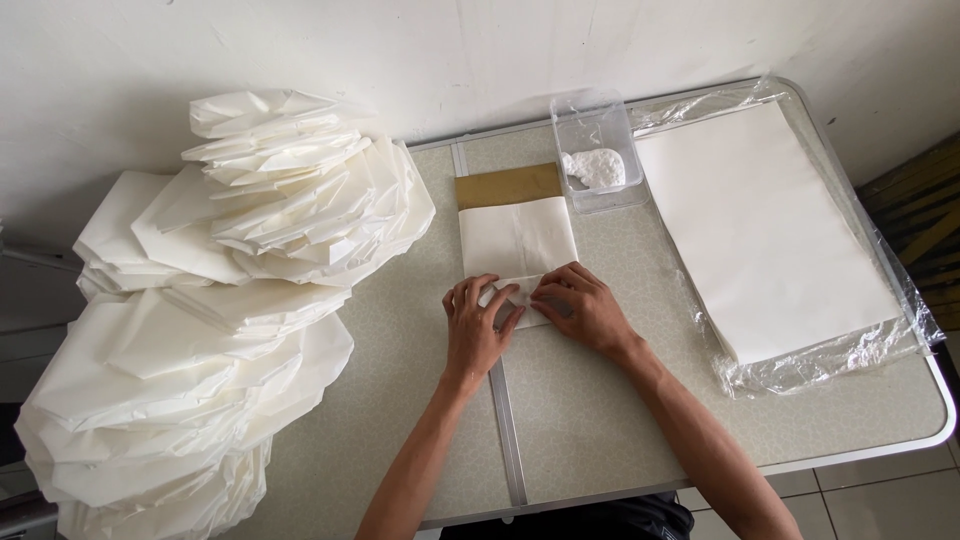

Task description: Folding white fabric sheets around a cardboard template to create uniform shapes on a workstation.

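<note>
— Which step was in hand?
— The near end of the cream folded paper sheet [517, 245] (laid mid-table, a brown strip [508, 185] at its far end) was pressed flat under the left hand [478, 325] and right hand [580, 305], fingers spread, nothing clasped.
— And next?
— Firm creasing seemed called for.

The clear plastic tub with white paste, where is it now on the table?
In the head view, the tub stands at the table's far edge, between the brown strip on its left and the paper stack on its right.
</note>
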